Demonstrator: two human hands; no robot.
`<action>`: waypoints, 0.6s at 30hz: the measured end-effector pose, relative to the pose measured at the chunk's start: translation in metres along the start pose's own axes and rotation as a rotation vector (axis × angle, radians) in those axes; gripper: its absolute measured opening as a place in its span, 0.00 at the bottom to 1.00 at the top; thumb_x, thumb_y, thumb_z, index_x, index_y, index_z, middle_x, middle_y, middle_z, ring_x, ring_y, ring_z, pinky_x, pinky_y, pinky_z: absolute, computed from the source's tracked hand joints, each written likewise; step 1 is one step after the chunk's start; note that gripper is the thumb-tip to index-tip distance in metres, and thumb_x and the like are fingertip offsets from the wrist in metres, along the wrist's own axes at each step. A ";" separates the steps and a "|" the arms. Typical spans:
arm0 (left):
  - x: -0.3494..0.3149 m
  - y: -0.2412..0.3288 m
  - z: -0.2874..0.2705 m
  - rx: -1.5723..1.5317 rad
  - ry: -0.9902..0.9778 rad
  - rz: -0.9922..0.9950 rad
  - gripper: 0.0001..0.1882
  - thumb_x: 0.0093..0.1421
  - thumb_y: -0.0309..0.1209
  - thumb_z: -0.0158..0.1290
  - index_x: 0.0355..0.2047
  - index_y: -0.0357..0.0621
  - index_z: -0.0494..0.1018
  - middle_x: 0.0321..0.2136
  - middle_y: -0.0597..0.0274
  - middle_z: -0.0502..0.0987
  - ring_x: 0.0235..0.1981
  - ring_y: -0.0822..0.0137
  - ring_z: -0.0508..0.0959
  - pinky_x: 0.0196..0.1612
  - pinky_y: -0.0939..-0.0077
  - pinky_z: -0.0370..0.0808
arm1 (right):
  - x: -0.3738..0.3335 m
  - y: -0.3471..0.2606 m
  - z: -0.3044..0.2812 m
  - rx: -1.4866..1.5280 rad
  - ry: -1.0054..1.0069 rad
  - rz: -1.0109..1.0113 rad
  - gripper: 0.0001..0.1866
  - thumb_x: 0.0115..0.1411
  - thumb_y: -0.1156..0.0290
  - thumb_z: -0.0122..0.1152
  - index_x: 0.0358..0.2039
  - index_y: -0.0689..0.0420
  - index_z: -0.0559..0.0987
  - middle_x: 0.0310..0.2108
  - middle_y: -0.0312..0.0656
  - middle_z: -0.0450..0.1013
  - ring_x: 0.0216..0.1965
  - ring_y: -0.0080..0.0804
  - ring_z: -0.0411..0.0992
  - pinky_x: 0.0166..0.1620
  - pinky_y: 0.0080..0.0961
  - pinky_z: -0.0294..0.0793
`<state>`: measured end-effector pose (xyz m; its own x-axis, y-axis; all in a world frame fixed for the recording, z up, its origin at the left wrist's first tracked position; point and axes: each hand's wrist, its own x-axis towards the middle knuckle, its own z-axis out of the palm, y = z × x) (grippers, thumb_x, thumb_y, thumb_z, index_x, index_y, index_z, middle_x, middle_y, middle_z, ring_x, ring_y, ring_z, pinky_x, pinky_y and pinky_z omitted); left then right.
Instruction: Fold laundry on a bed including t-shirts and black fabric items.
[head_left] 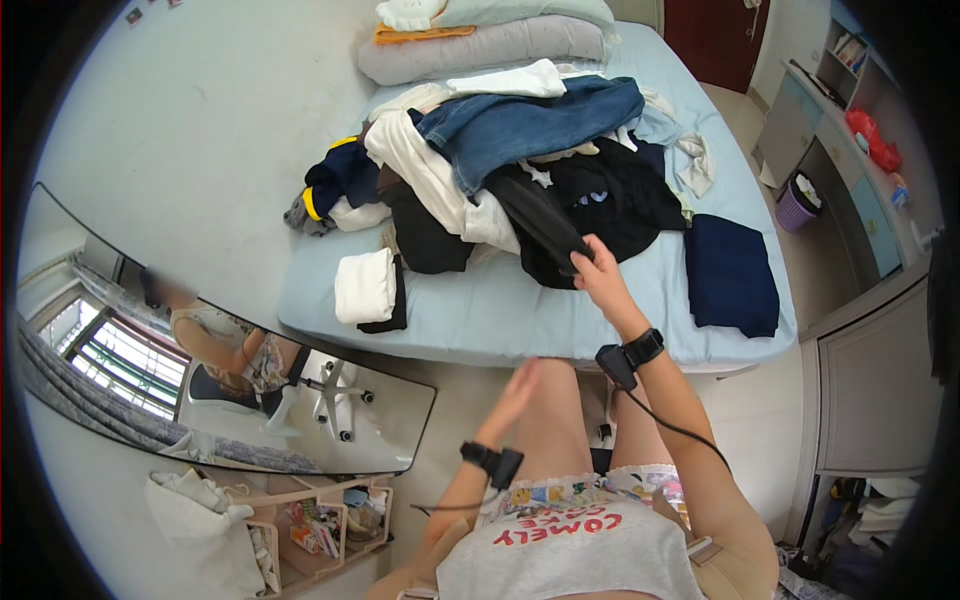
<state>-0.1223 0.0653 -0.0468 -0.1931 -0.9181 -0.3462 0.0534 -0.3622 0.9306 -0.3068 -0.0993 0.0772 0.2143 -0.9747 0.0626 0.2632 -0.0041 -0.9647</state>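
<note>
My right hand (603, 278) is closed on the lower end of a long black garment (540, 215), which looks like a trouser leg or legging and leads up into a heap of clothes. Over my thigh, just off the bed's near edge, my left hand (513, 400) holds nothing; its fingers are stretched out and slightly blurred. Blue jeans (540, 120) lie across the top of the heap, with a white garment (430, 175) to their left. Other black clothing (630, 200) spreads beside and under the held piece.
On the light-blue bed sheet (480, 325), a folded white garment (366, 285) rests partly over a black one at left, and a folded navy garment (730, 275) lies at right. Rolled bedding (480, 50) is at the far end. A mirror (400, 420) stands left, a desk (830, 150) right.
</note>
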 end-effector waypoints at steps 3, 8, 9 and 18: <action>0.035 0.055 -0.006 -0.144 0.119 0.007 0.42 0.61 0.50 0.48 0.65 0.40 0.41 0.65 0.53 0.44 0.64 0.58 0.52 0.62 0.66 0.53 | -0.015 -0.042 0.007 0.031 -0.011 -0.038 0.02 0.61 0.74 0.48 0.35 0.54 0.67 0.18 0.27 0.59 0.16 0.11 0.55 0.19 0.12 0.51; 0.142 0.125 -0.035 -0.049 0.519 0.454 0.56 0.50 0.46 0.62 0.64 0.37 0.36 0.63 0.46 0.47 0.61 0.50 0.56 0.59 0.63 0.57 | -0.053 -0.050 0.000 0.020 0.052 -0.084 0.09 0.63 0.72 0.48 0.44 0.57 0.66 0.27 0.36 0.70 0.25 0.19 0.70 0.30 0.17 0.69; 0.161 0.131 -0.051 -0.101 0.474 0.600 0.55 0.48 0.45 0.63 0.64 0.35 0.40 0.62 0.46 0.51 0.59 0.52 0.59 0.58 0.65 0.60 | -0.059 -0.042 -0.001 0.021 0.038 -0.088 0.09 0.63 0.72 0.48 0.44 0.57 0.66 0.27 0.36 0.70 0.25 0.19 0.70 0.30 0.17 0.69; 0.163 0.120 -0.038 -0.064 0.427 0.524 0.16 0.51 0.31 0.54 0.38 0.32 0.73 0.31 0.61 0.77 0.30 0.69 0.76 0.34 0.73 0.71 | -0.166 0.005 -0.083 -0.080 -0.078 0.279 0.26 0.62 0.68 0.53 0.58 0.57 0.58 0.48 0.45 0.70 0.46 0.30 0.71 0.50 0.26 0.69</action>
<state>-0.1098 -0.1341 0.0035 0.2778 -0.9532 0.1195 0.0950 0.1511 0.9840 -0.4193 0.0444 0.0405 0.3400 -0.9208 -0.1912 0.1100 0.2409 -0.9643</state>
